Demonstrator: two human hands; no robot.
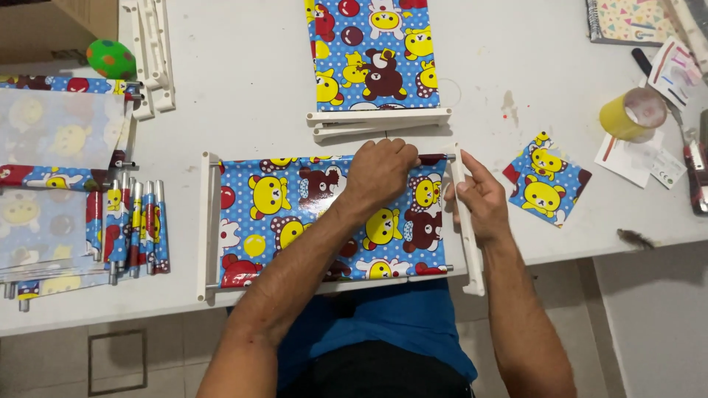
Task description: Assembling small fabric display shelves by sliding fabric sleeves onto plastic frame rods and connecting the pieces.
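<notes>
1. Printed panel: blue dotted sheet with cartoon bears, stretched flat between two white plastic side rails at the near edge of the desk, directly in front of the person.
2. Left hand: rests knuckles-up on the panel's far edge near its right corner; fingers curled down over the top rod, closed on it.
3. Right hand: lies along the right side rail; thumb and fingers pinch the white rail near its upper end, index finger extended along it.
4. Left side rail: white, upright strip at the panel's other end, untouched.
5. Second panel: same print, lying farther back on the desk, with folded white rails at its near end, just beyond the left hand.
6. Covered rods: a row of thin tubes wrapped in the same print, laid side by side left of the panel.
7. Clear-wrapped sheets: stacked at the far left edge.
8. Spare white rails: stacked at the upper left, beside a green ball.
9. Printed scrap: small folded piece, right of the right hand, apart from it.
10. Yellow tape roll: on the right, beside paper cards; spiral notebook behind it.
</notes>
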